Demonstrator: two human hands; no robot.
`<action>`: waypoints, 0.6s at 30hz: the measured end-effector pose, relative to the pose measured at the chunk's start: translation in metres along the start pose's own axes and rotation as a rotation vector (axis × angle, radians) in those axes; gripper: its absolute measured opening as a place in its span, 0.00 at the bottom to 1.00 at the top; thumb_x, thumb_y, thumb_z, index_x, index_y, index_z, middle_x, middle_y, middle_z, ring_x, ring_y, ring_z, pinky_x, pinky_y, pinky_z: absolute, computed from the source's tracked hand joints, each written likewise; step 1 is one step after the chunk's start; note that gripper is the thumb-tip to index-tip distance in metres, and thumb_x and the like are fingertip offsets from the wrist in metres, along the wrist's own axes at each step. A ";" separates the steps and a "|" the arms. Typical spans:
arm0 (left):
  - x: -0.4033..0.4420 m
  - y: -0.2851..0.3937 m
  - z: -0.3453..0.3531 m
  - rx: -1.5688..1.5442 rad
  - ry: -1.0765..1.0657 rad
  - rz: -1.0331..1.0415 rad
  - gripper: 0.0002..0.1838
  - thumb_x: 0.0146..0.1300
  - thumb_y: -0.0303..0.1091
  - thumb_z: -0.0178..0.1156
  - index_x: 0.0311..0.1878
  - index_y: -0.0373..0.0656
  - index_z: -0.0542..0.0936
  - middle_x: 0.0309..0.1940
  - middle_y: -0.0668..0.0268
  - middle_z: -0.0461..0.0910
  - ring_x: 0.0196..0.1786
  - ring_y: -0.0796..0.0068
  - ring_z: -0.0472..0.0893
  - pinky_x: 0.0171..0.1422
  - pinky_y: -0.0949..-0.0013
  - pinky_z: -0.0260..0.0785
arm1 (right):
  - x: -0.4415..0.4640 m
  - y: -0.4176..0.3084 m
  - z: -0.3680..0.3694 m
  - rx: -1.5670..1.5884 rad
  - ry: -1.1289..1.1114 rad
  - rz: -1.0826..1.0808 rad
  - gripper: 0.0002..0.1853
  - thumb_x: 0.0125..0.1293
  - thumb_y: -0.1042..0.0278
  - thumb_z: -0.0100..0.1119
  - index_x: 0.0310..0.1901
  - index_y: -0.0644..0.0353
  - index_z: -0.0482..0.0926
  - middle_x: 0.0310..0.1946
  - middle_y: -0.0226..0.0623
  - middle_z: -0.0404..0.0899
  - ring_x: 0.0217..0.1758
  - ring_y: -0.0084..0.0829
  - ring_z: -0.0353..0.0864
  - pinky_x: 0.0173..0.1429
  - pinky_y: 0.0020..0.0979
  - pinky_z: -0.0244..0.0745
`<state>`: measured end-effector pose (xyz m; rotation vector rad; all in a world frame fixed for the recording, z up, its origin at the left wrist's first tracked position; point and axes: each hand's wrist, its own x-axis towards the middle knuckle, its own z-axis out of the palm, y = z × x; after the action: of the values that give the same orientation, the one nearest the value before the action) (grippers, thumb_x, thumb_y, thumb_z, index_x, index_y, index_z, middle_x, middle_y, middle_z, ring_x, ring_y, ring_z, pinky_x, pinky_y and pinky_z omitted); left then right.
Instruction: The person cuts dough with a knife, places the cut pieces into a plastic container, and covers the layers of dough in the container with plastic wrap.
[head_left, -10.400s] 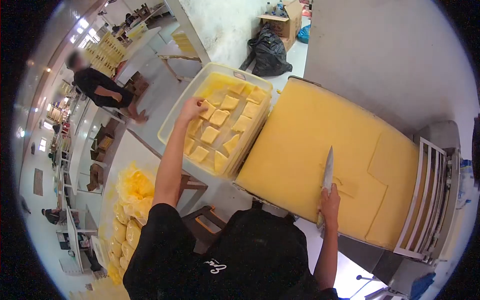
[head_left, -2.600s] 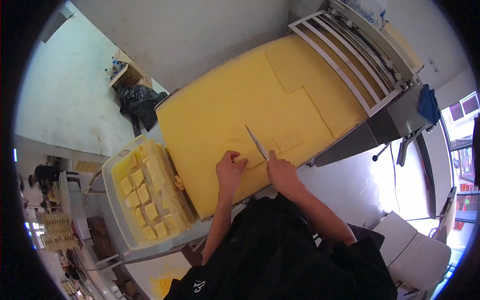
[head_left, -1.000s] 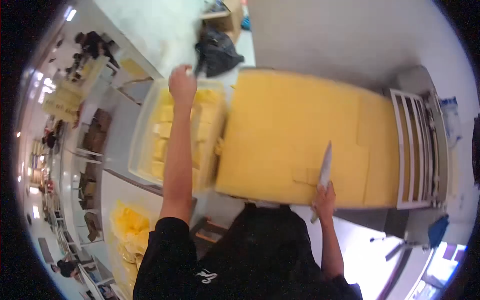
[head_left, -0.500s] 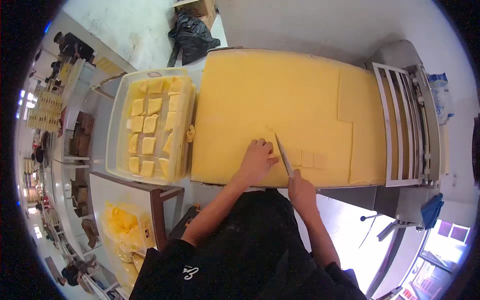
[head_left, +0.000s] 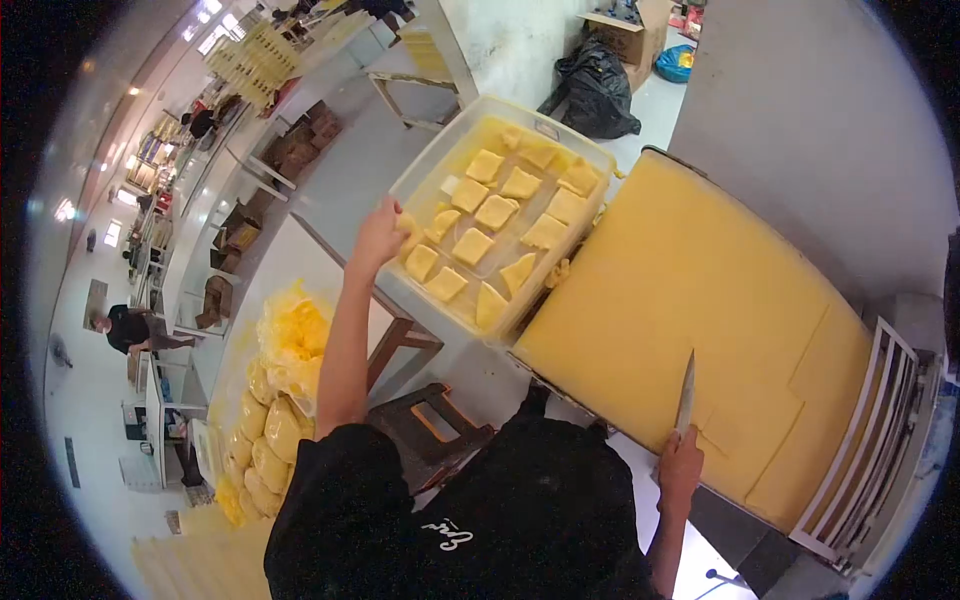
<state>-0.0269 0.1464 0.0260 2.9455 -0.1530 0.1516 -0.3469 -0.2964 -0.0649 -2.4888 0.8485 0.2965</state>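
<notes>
My left hand (head_left: 379,236) is at the near left rim of a translucent plastic tub (head_left: 572,152), its fingers closed on a yellow dough piece (head_left: 408,230). Several cut dough squares (head_left: 495,212) lie spaced out on the tub's floor. With my right hand (head_left: 681,462) I grip a knife (head_left: 687,390) by its handle, the blade pointing away from me over the broad yellow work surface (head_left: 640,290). Edges of a thin dough sheet (head_left: 830,400) show near the right end of that surface.
A slatted metal guard (head_left: 855,440) crosses the surface's right end. Bags of yellow dough (head_left: 270,430) rest on a table at the left. A dark stool (head_left: 425,425) stands near my body. A black bag (head_left: 597,90) is behind the tub. Other people are far left.
My left hand has left the work surface and reached left to the tub with a dough piece. My right hand still holds the knife over the surface. The view has turned left.
</notes>
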 end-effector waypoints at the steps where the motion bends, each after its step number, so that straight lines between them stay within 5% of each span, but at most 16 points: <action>1: 0.000 -0.003 0.004 0.000 -0.001 -0.002 0.15 0.50 0.28 0.62 0.40 0.37 0.71 0.30 0.52 0.78 0.33 0.55 0.79 0.34 0.62 0.71 | 0.000 0.000 0.001 -0.015 0.005 0.000 0.17 0.67 0.59 0.45 0.48 0.64 0.68 0.25 0.61 0.75 0.29 0.57 0.76 0.33 0.53 0.68; 5: -0.009 -0.012 0.019 0.254 0.010 -0.024 0.15 0.47 0.29 0.64 0.38 0.38 0.71 0.30 0.51 0.78 0.36 0.51 0.78 0.39 0.54 0.69 | 0.001 0.002 0.000 -0.031 0.003 -0.017 0.16 0.67 0.60 0.45 0.48 0.64 0.68 0.24 0.59 0.75 0.29 0.58 0.75 0.32 0.52 0.69; 9: -0.006 -0.004 0.014 0.544 0.148 0.219 0.12 0.48 0.33 0.62 0.35 0.39 0.74 0.30 0.52 0.77 0.37 0.53 0.77 0.39 0.56 0.69 | 0.000 0.003 -0.005 0.114 -0.046 0.030 0.15 0.67 0.61 0.46 0.48 0.64 0.68 0.25 0.59 0.75 0.29 0.57 0.76 0.33 0.52 0.69; 12: 0.002 0.007 0.010 0.609 -0.156 0.048 0.09 0.50 0.34 0.59 0.34 0.41 0.77 0.30 0.57 0.76 0.38 0.57 0.76 0.40 0.58 0.69 | -0.005 0.002 -0.017 0.383 -0.083 0.179 0.14 0.67 0.61 0.46 0.47 0.64 0.68 0.25 0.59 0.75 0.30 0.57 0.76 0.33 0.51 0.69; 14: -0.010 0.045 0.005 0.602 -0.068 0.081 0.08 0.52 0.33 0.57 0.34 0.42 0.77 0.32 0.58 0.77 0.40 0.59 0.76 0.41 0.59 0.69 | -0.004 0.020 -0.009 0.533 -0.066 0.276 0.14 0.67 0.62 0.46 0.46 0.64 0.68 0.26 0.59 0.76 0.30 0.57 0.76 0.33 0.51 0.70; 16: -0.029 0.123 -0.008 0.436 0.007 0.148 0.07 0.54 0.31 0.54 0.36 0.43 0.77 0.36 0.59 0.78 0.44 0.62 0.76 0.45 0.61 0.69 | -0.011 0.068 0.024 0.343 0.326 -0.084 0.12 0.66 0.63 0.47 0.44 0.64 0.68 0.25 0.58 0.76 0.27 0.56 0.76 0.31 0.48 0.71; 18: -0.057 0.201 0.026 0.019 -0.007 0.429 0.08 0.57 0.30 0.51 0.39 0.43 0.77 0.41 0.61 0.79 0.47 0.63 0.76 0.49 0.62 0.69 | -0.017 0.051 0.010 0.218 0.361 0.152 0.11 0.65 0.64 0.47 0.41 0.63 0.68 0.24 0.57 0.76 0.25 0.57 0.76 0.31 0.48 0.71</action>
<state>-0.1032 -0.0499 0.0309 2.8865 -0.7858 0.2006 -0.3927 -0.3172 -0.0870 -2.3089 1.1502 -0.1943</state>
